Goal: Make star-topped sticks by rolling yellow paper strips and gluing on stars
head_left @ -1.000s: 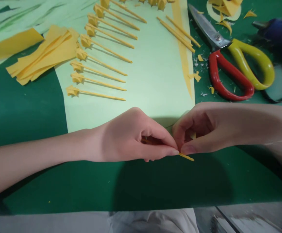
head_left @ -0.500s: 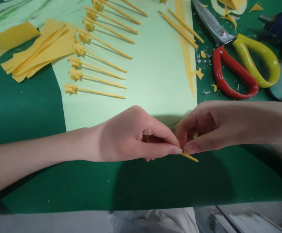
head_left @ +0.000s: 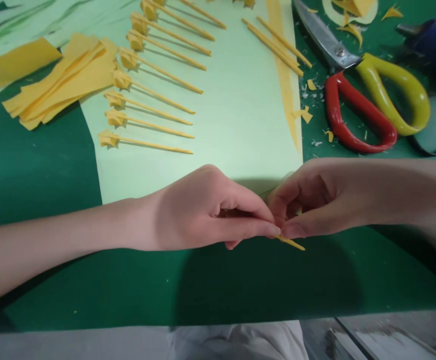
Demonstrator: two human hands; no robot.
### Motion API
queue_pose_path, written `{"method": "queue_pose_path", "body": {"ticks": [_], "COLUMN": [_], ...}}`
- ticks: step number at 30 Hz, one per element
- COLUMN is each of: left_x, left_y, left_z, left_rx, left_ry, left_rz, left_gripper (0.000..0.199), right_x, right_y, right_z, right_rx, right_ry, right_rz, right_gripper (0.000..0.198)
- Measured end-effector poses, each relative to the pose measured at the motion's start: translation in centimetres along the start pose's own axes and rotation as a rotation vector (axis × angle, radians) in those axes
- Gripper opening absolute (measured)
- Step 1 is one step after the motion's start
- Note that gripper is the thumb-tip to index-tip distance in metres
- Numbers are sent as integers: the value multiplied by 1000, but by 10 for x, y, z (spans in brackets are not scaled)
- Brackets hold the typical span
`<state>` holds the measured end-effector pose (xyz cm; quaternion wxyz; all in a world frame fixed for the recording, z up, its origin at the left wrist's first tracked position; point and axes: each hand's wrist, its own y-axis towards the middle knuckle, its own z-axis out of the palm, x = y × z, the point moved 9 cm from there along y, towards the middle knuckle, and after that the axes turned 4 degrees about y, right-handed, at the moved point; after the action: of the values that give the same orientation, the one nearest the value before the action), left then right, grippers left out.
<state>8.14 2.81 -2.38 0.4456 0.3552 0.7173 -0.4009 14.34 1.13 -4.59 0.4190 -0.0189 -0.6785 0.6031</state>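
My left hand [head_left: 218,212] reaches in from the left, thumb and forefinger pinched on a thin yellow stick [head_left: 292,243]. One end of the stick pokes out below the fingertips; the rest is hidden in the hand. Touching those fingertips, the thumb and fingers of my right hand [head_left: 308,205] are closed too. A sliver of yellow paper [head_left: 299,211] shows inside the right hand's curled fingers, mostly hidden. Both hands are above the near edge of a pale green sheet [head_left: 236,125]. Yellow paper flowers on sticks [head_left: 153,145] lie in a row beyond my left hand.
A stack of yellow paper strips [head_left: 67,80] lies at the left. Loose yellow sticks [head_left: 272,45] rest on the sheet's right side. Large scissors [head_left: 360,112] with red and yellow handles lie beyond my right hand, among paper scraps [head_left: 304,115] on the green tabletop [head_left: 90,285].
My right thumb and fingertips have shifted slightly left against the left fingertips. The stick stays pinched at nearly the same angle. The whole view has moved a little.
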Motion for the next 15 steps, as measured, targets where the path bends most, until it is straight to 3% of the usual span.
{"method": "queue_pose_path", "body": {"ticks": [5,9,15], "left_x": [0,0,1], "left_y": [0,0,-1], "left_z": [-1,-1,-1], "left_rx": [-9,-14,-28], "left_ry": [-1,-12,-15], "left_rz": [7,-12,-48], "left_gripper": [20,22,21], "right_x": [1,-1,1], "right_y": [2,2,-2], "right_z": [-1,2,-2], "right_rx": [28,10,-98], "right_ry": [-39,-103,-118], "right_rz": [-73,-47,-44], "right_gripper": [15,12,7]}}
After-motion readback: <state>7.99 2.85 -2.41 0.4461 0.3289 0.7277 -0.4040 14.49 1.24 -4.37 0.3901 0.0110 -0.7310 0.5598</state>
